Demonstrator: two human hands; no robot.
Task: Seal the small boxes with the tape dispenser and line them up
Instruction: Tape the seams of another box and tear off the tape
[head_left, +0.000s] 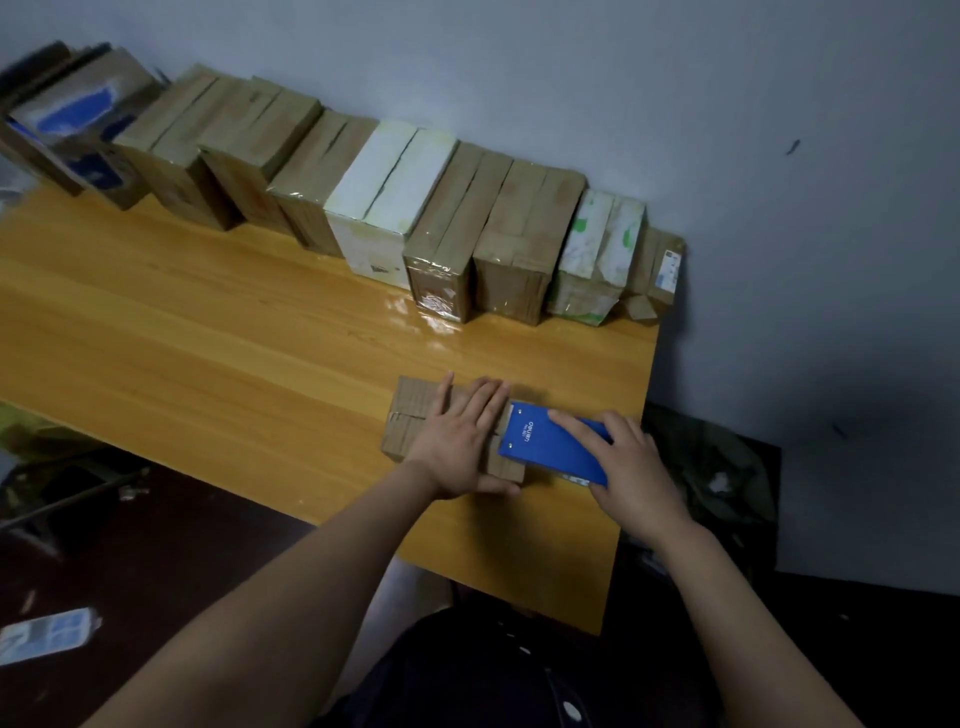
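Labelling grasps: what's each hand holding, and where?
Right hand grips the tape dispenser at its end away from the box. Left hand presses flat on that box, gripping nothing.

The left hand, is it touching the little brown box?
Touching. The head view shows the left hand lying flat on the little brown box.

The cardboard box (415, 423) lies on the table (208, 338) under the left hand (462, 441). The tape dispenser (545, 444) sits between it and the right hand (631, 467), its front apparently over the box's right end. Well beyond both hands, a row of boxes (395, 197) stands against the wall (675, 104).
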